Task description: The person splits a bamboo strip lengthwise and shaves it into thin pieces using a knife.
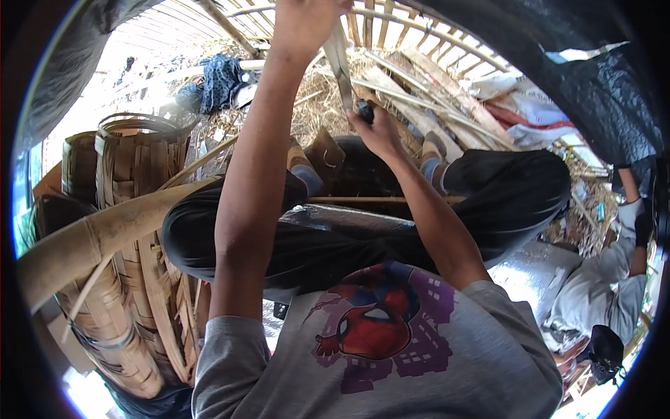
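My left hand (307,28) reaches up to the top edge of the view, where its fingers are mostly cut off. A long, flat grey-tan strip (337,59) runs from beside it down to my right hand (379,133). Whether this strip is a blade or split bamboo, I cannot tell. My right hand is closed around a black-handled tool (364,110), which looks like a knife; its handle end shows above the fingers. Below the hands, between my feet, stands a brown flat piece (325,157), partly in shadow.
Woven bamboo baskets (139,157) and a thick bamboo pole (105,230) stand at the left. Planks (412,105) and straw lie ahead, before a slatted bamboo fence (391,28). Dark cloth (223,84) hangs at upper left. Another person (593,286) is at far right.
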`<control>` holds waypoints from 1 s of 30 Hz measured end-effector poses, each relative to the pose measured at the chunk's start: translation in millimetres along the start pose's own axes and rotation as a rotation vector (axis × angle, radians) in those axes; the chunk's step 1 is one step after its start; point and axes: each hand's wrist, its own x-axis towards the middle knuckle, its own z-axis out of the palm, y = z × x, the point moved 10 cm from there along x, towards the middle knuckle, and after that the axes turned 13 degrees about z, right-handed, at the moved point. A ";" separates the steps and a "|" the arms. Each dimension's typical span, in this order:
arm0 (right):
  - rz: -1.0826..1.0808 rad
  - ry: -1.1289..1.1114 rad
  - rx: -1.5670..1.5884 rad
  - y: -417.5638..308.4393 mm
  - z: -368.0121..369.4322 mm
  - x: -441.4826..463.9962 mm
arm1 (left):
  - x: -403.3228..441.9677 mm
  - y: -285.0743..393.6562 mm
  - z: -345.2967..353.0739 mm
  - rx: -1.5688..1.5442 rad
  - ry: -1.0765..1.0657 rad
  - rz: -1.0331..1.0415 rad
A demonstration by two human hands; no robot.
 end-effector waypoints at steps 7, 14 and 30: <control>-0.102 -0.022 -0.220 -35.7 -32.2 -7.2 | 12.3 26.3 15.8 0.218 -0.239 0.058; -0.142 -0.049 -0.132 -91.0 -52.8 -28.0 | 20.3 86.7 31.4 0.610 -0.651 -0.304; -0.001 -0.065 -0.188 -69.2 -54.5 16.9 | -80.6 160.0 -124.2 0.899 -0.287 -0.447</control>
